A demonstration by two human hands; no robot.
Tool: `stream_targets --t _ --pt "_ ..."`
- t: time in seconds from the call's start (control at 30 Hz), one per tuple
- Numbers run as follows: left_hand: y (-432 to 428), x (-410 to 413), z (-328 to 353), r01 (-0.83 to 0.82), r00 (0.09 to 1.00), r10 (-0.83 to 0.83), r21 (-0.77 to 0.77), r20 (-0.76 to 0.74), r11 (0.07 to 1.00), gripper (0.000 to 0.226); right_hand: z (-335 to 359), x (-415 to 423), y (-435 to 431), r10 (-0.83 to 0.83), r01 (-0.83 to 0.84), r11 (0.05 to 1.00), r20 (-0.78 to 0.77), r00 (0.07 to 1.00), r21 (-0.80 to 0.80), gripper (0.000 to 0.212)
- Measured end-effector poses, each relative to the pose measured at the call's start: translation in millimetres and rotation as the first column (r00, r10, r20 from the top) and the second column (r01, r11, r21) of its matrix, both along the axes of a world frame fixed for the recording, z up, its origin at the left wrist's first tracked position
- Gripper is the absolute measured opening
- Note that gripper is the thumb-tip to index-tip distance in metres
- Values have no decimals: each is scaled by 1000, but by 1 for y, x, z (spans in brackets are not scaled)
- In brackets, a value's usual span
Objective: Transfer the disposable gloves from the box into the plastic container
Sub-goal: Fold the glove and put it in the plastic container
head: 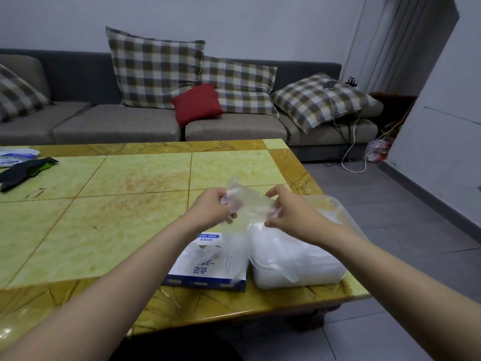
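Head view: both hands (247, 208) pinch thin, clear, crumpled gloves (247, 201).

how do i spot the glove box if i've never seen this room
Find the yellow-green table before the grey sofa. At its near right corner two things sit side by side. The glove box is the left one: flat white card with blue print, unlike the translucent plastic container.

what the film and arms hide

the film of the glove (247, 204) blurs the fingertips (226, 201) of the left hand (212, 207) and right hand (289, 213) pinching it. below the left fingers, forearm and film cover part of the box (208, 269); its print is too small to read. the right wrist hides the far rim of the container (286, 280).
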State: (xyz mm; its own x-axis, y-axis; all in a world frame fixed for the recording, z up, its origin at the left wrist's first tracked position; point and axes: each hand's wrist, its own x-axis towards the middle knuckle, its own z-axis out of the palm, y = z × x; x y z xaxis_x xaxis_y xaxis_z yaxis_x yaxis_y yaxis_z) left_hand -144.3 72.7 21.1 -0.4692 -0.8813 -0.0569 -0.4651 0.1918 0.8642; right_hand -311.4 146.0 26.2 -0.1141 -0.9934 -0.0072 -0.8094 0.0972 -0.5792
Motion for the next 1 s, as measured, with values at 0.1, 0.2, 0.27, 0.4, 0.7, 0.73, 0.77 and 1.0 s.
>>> stream_targets --t 0.1,0.2,0.27,0.4,0.7,0.73,0.77,1.0 --pt "-4 6 -6 -8 987 12 -28 159 1000 10 3 -6 -3 -66 70 997 79 995 -46 27" --pt "-9 8 -11 -46 958 92 -172 271 984 39 6 -12 -3 -73 75 997 52 996 -25 15" --pt "-5 5 -5 -17 970 85 -282 228 959 66 6 -14 -1 -52 52 998 15 999 19 18" --pt "5 -9 9 228 936 -21 -560 350 797 25 8 -17 4 33 -32 994 -11 999 109 39" --pt "-8 -27 26 195 976 -132 -434 171 880 12 27 -42 9 38 -9 989 -197 980 148 40" --pt "-2 -30 25 256 962 -184 -428 203 867 22 29 -45 10 24 6 989 -206 978 145 38" --pt "4 -33 22 326 936 -224 -423 272 846 33 30 -46 10 24 8 989 -208 978 150 33" --pt "17 -38 -13 549 744 -58 -560 665 621 36 25 -49 10 128 -117 974 -48 991 194 13"
